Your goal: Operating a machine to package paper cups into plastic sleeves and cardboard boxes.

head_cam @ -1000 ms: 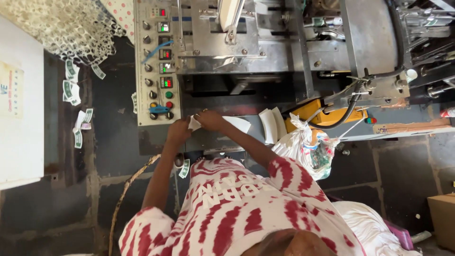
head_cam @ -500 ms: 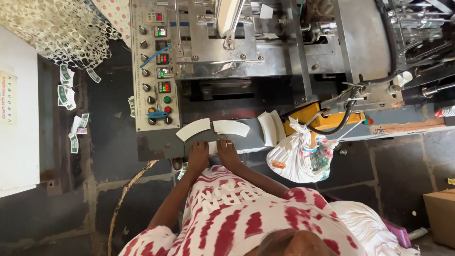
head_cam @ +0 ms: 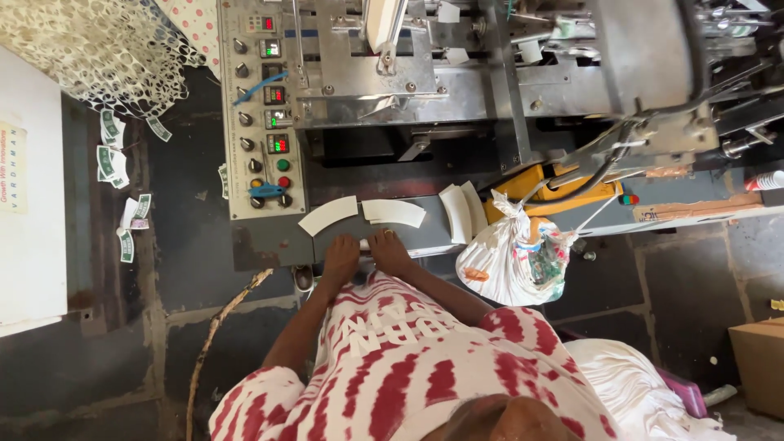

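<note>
We see left hand [head_cam: 340, 260] and right hand [head_cam: 389, 251] side by side on grey machine ledge [head_cam: 269, 242], fingers flat, released, grasping nothing. Two curved white paper blanks [head_cam: 328, 216] [head_cam: 394, 213] lie at 12 o'clock, just beyond fingertips. Control panel [head_cam: 263, 106] at 11 o'clock; white plastic bag [head_cam: 510, 261] at 3 o'clock.

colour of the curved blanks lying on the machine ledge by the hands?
Plain white; the curved blanks show best in the head view, on the grey ledge.

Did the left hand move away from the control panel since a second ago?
Yes. The left hand was up beside the control panel buttons; it has dropped to the near edge of the machine shelf, next to the right hand.
</note>
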